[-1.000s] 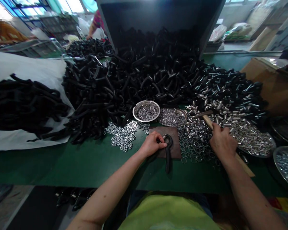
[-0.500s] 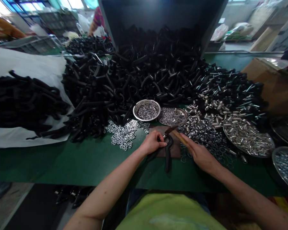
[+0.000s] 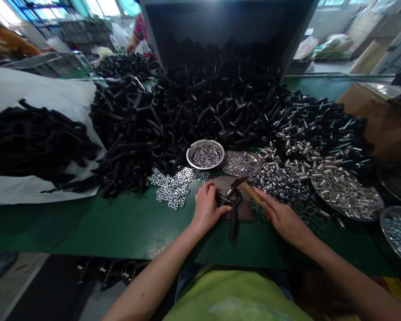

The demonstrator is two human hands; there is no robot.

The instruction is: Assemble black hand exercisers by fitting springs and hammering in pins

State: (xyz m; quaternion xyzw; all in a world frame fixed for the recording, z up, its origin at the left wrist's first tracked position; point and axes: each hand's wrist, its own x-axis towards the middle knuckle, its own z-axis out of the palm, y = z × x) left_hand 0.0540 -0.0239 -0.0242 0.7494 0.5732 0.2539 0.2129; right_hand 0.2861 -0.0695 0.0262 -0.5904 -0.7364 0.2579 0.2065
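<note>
On a small brown plate (image 3: 245, 211), a black two-handled spring clamp (image 3: 234, 218) lies with its handles toward me. My left hand (image 3: 207, 207) grips its left side, thumb below and fingers above. A metal coil spring (image 3: 229, 192) shows at the clamp's upper part. My right hand (image 3: 279, 216) is closed around the wooden handle of a hammer (image 3: 253, 193). The hammer's dark head is just above the clamp, beside the spring; whether they touch I cannot tell.
Loose nuts (image 3: 173, 189) lie left of the plate. Behind it stand a metal bowl of small parts (image 3: 205, 141) and a shallow dish (image 3: 259, 159). Black handles (image 3: 187, 107) are heaped across the back. Coil springs (image 3: 304, 154) and a tray of pins (image 3: 347, 196) are right.
My left hand has shifted slightly left and lower, its fingers spreading from a pinch near the spring to a wider grip on the clamp. The hammer stays nearly in place.
</note>
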